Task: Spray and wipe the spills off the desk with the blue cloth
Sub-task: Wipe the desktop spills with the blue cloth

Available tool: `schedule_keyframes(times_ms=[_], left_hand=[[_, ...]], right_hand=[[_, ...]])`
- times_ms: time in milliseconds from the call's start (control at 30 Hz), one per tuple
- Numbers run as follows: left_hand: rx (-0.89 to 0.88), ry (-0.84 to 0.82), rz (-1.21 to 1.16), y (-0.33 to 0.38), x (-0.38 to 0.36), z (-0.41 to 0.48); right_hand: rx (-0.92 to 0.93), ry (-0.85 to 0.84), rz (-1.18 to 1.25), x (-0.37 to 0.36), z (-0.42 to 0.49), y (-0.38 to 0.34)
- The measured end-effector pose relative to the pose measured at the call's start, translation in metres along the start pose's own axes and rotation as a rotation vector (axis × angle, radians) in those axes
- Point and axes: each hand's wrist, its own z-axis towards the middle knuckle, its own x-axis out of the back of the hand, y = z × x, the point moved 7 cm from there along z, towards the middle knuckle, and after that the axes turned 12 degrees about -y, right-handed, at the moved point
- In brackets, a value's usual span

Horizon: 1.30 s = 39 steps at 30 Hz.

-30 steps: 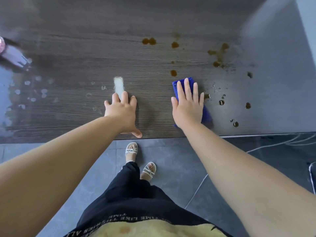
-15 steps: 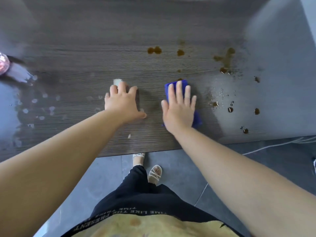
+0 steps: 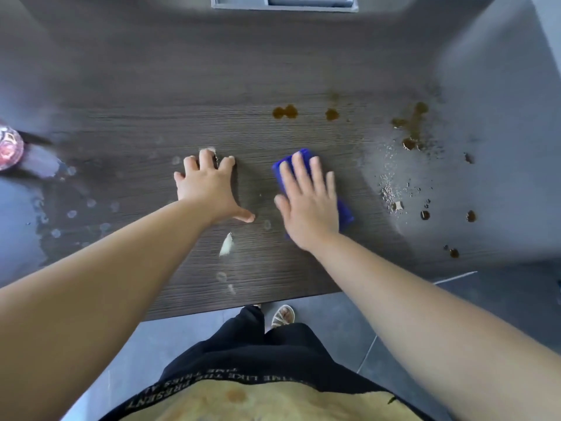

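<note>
My right hand [image 3: 308, 199] lies flat with its fingers together on the folded blue cloth [image 3: 283, 165] and presses it onto the dark wood-grain desk [image 3: 151, 123]. The cloth shows past the fingertips and again at the wrist side. My left hand [image 3: 209, 186] rests palm down on the desk just left of it, fingers spread, holding nothing. Brown spill drops [image 3: 285, 112] lie beyond the cloth. More brown spots [image 3: 409, 132] and small drops [image 3: 425, 214] sit to its right, among fine spray specks [image 3: 387, 186].
A blurred pink round-topped object [image 3: 9, 147] stands at the desk's far left, with pale droplets [image 3: 73, 214] near it. A grey recessed tray [image 3: 285, 1] is at the back edge. The desk's front edge [image 3: 243, 305] runs above my sandalled foot [image 3: 282, 316]. A cable [image 3: 455, 276] lies on the floor.
My right hand has slid the cloth left and away from me, over the small brown drop that lay just beyond it. The left hand has shifted forward too. The view has tilted up.
</note>
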Motion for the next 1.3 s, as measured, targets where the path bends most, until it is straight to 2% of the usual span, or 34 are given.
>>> schedule_keyframes(times_ms=[67, 133, 200, 267, 333, 367, 400, 467, 533, 567, 633, 733, 767, 800, 833, 933, 967, 1000, 1033, 1133, 1200, 1233, 1300], left_hand=[[-0.002, -0.009, 0.012, 0.001, -0.001, 0.001], [-0.008, -0.018, 0.011, 0.000, 0.000, 0.002], [-0.009, -0.032, 0.011, 0.002, 0.001, 0.001], [-0.010, -0.045, 0.019, 0.003, 0.001, 0.002], [-0.008, -0.052, 0.030, 0.003, 0.001, 0.004], [-0.006, -0.057, 0.034, 0.003, 0.000, 0.004], [-0.004, -0.057, 0.036, 0.003, 0.000, 0.004], [-0.005, -0.057, 0.041, 0.003, 0.000, 0.005], [-0.011, -0.060, 0.042, 0.003, -0.001, 0.004], [-0.013, -0.061, 0.045, 0.003, -0.001, 0.004], [-0.013, -0.064, 0.048, 0.004, 0.000, 0.004], [-0.009, -0.068, 0.047, 0.004, 0.001, 0.004], [-0.007, -0.067, 0.044, 0.004, 0.001, 0.003], [-0.006, -0.066, 0.039, 0.004, 0.001, 0.003], [-0.006, -0.063, 0.034, 0.004, 0.001, 0.003], [-0.003, -0.072, 0.030, 0.003, 0.000, 0.002], [0.000, -0.076, 0.029, 0.003, 0.000, 0.002], [0.004, -0.078, 0.024, 0.002, 0.001, 0.002], [0.004, -0.078, 0.018, 0.002, 0.004, 0.002], [-0.018, -0.021, 0.072, 0.010, 0.018, 0.007], [-0.030, 0.018, 0.100, 0.018, 0.030, 0.014], [-0.025, 0.021, 0.095, 0.020, 0.035, 0.019], [-0.004, 0.002, 0.085, 0.022, 0.039, 0.028]], right_hand=[[0.311, -0.045, -0.145, -0.009, -0.014, -0.009], [0.443, -0.070, -0.244, -0.007, -0.012, 0.010], [0.313, -0.073, -0.218, 0.001, 0.002, 0.035], [0.001, -0.078, -0.056, 0.009, 0.020, 0.050], [-0.258, -0.042, 0.066, 0.014, 0.030, 0.038], [-0.294, -0.037, 0.089, 0.016, 0.030, 0.023], [-0.251, -0.043, 0.073, 0.014, 0.029, 0.008], [0.022, -0.099, -0.039, 0.004, 0.020, -0.016], [0.316, -0.113, -0.168, 0.003, 0.008, -0.011], [0.367, -0.100, -0.211, 0.005, 0.009, 0.002], [0.222, -0.072, -0.192, 0.015, 0.026, 0.042], [-0.246, -0.076, 0.058, 0.024, 0.048, 0.066], [-0.323, -0.052, 0.081, 0.026, 0.048, 0.055], [-0.319, -0.044, 0.079, 0.022, 0.045, 0.039], [-0.221, -0.048, 0.055, 0.017, 0.041, 0.019], [0.293, -0.128, -0.153, 0.001, 0.016, -0.010], [0.393, -0.126, -0.203, 0.004, 0.015, 0.000], [0.402, -0.118, -0.221, 0.010, 0.022, 0.016], [0.329, -0.110, -0.218, 0.016, 0.032, 0.033], [-0.120, -0.102, 0.022, 0.028, 0.060, 0.065], [-0.249, -0.049, 0.101, 0.029, 0.060, 0.046], [-0.202, -0.050, 0.086, 0.025, 0.055, 0.032], [0.095, -0.098, -0.052, 0.013, 0.038, 0.010]])
